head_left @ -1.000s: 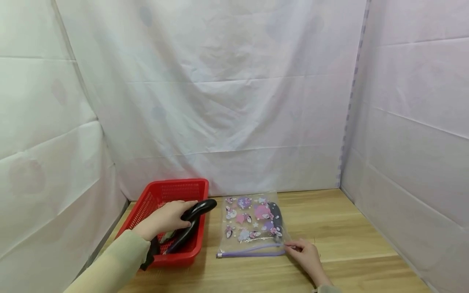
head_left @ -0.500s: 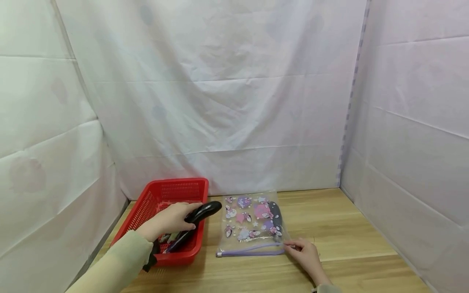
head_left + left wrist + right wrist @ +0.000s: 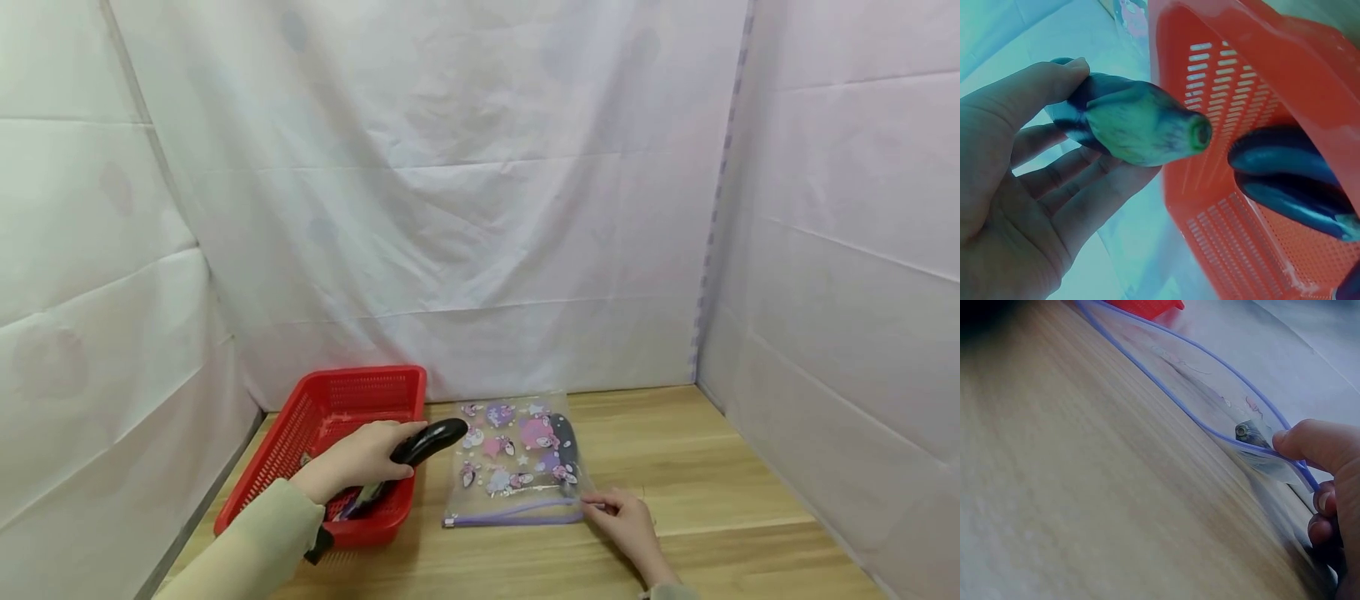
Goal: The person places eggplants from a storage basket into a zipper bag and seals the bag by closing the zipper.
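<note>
My left hand (image 3: pixel 363 454) grips a dark, glossy eggplant (image 3: pixel 431 440) over the right side of a red plastic basket (image 3: pixel 408 496). In the left wrist view, thumb and fingers are round the eggplant's body (image 3: pixel 1135 122), its pale green stem end pointing at the basket. My right hand (image 3: pixel 628 529) pinches the right end of the purple zip edge of a clear printed zip bag (image 3: pixel 487 467) lying on the table. One eggplant (image 3: pixel 567 450) lies inside along the bag's right side. From the right wrist view, the bag's mouth gapes and that eggplant's stem end (image 3: pixel 1242 431) shows within.
More eggplants (image 3: pixel 1288 200) lie in the basket, which stands left of the bag. A metallic-looking slider (image 3: pixel 449 522) sits at the zip's left end. White cloth (image 3: pixel 480 250) hangs behind and on both sides of the wooden table (image 3: pixel 712 483).
My left hand has moved right with the eggplant, whose tip now reaches past the basket's rim to the bag's left edge. My right hand keeps its hold on the zip edge.
</note>
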A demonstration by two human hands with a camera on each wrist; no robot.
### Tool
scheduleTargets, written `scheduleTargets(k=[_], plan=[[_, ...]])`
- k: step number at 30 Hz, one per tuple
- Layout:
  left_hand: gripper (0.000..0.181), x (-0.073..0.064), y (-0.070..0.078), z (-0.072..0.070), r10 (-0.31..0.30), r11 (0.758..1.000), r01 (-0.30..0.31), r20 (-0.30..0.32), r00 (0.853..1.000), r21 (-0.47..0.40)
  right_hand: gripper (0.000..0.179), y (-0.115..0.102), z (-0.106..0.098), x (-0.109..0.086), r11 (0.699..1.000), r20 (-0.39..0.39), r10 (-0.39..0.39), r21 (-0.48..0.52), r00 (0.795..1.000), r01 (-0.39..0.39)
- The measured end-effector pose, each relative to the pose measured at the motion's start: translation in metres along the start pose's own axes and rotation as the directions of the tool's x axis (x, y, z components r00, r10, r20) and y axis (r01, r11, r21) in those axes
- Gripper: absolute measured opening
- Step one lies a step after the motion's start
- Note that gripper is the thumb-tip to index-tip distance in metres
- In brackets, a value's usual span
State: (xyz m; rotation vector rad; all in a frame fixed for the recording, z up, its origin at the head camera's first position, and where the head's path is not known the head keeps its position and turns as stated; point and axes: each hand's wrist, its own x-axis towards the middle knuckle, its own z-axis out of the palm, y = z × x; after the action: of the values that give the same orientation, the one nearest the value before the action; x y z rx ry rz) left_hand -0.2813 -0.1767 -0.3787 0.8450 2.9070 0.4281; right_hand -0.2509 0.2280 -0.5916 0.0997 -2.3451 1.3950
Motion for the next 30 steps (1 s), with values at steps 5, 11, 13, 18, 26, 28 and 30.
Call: scheduleTargets(k=[5, 11, 13, 18, 26, 28, 30], plan=[[0.064, 0.004, 0.003, 0.003, 0.033, 0.999, -0.033, 0.003, 0.999, -0.019, 0.012, -0.003, -0.002, 0.002, 1.000, 0.025, 0.017, -0.004, 1.000, -0.017], [0.063, 0.008, 0.004, 0.010, 0.063, 0.998, -0.063, 0.010, 0.998, -0.029, 0.014, -0.003, -0.003, 0.001, 1.000, 0.026, 0.019, -0.007, 0.999, -0.019], [0.064, 0.010, 0.005, 0.012, 0.071, 0.997, -0.071, 0.013, 0.997, -0.029, 0.015, -0.002, -0.003, 0.001, 1.000, 0.020, 0.011, -0.012, 1.000, -0.011], [0.065, 0.014, 0.010, 0.017, 0.083, 0.996, -0.082, 0.022, 0.996, -0.037, 0.015, -0.001, -0.002, 0.001, 1.000, 0.021, -0.002, -0.012, 1.000, 0.002], [0.066, 0.021, 0.017, 0.020, 0.125, 0.991, -0.124, 0.025, 0.992, -0.050, 0.015, 0.001, -0.001, 0.001, 1.000, 0.014, -0.018, -0.012, 1.000, 0.019], [0.066, 0.023, 0.018, 0.021, 0.140, 0.990, -0.139, 0.023, 0.990, -0.037, 0.015, 0.001, -0.001, 0.001, 1.000, 0.017, -0.015, -0.013, 1.000, 0.015], [0.066, 0.025, 0.020, 0.021, 0.151, 0.988, -0.151, 0.021, 0.988, -0.032, 0.014, 0.001, -0.002, 0.002, 1.000, 0.019, -0.016, -0.010, 1.000, 0.017]])
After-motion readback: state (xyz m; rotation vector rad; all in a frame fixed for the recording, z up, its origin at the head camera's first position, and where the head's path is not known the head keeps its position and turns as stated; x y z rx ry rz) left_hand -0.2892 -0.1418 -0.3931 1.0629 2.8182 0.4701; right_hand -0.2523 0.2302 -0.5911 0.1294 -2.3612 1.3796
